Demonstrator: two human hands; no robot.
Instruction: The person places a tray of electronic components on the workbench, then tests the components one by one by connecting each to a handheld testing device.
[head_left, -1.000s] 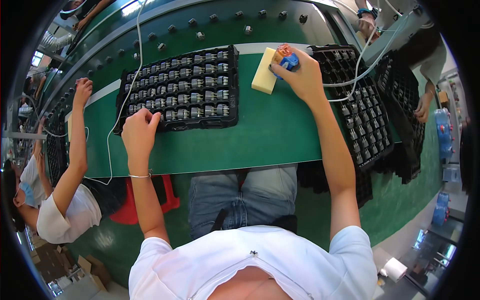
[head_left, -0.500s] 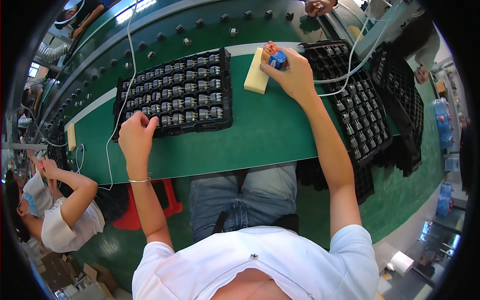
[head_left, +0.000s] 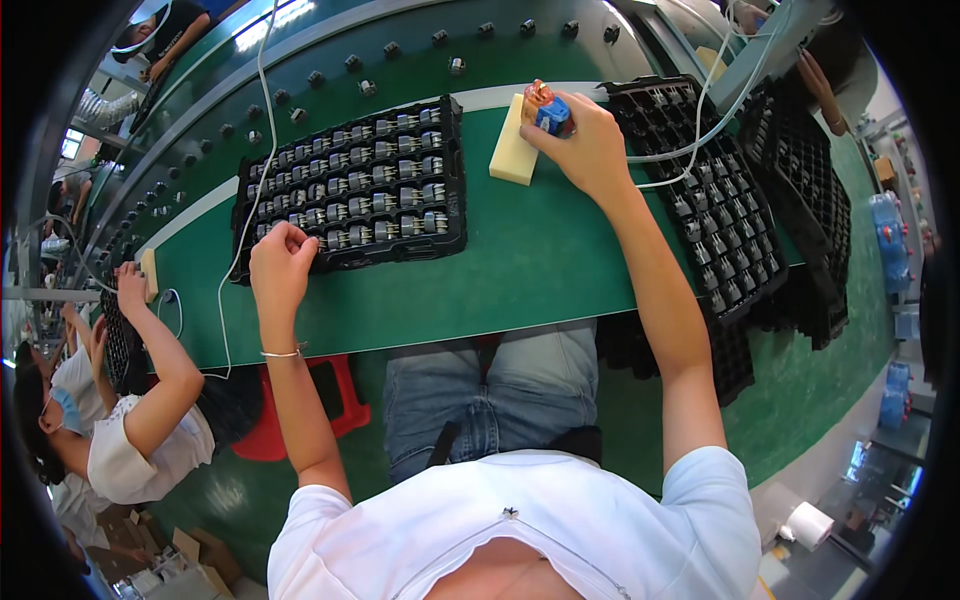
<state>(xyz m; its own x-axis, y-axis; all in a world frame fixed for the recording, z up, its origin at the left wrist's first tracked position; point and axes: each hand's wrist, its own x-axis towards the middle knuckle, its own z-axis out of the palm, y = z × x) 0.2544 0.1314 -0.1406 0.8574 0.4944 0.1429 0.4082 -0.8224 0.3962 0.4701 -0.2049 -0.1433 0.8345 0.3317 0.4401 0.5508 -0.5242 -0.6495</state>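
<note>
A black tray point(head_left: 400, 245) with rows of small grey metal parts with thin pins point(head_left: 383, 203) lies on the green tabletop. At its near left corner is my left hand point(head_left: 280, 270), thumb and fingers pinched together; whatever is between them is hidden. My right hand point(head_left: 592, 150) is wrapped round a small blue object with a clear orange top point(head_left: 548, 110), whose kind I cannot make out. It is held over the right side of a pale yellow block point(head_left: 513, 150), right of the tray.
A second loaded black tray point(head_left: 725, 215) is at the right, with stacked trays point(head_left: 800, 210) beyond it. A white cable point(head_left: 262, 165) crosses the first tray. Small parts sit on the far green belt point(head_left: 410, 75). A co-worker point(head_left: 150, 430) sits at the left.
My left fingertips have drawn closer together at the tray's corner. My right hand has hardly moved. Parts on the far belt have shifted left, and the co-worker's arm has reached farther forward.
</note>
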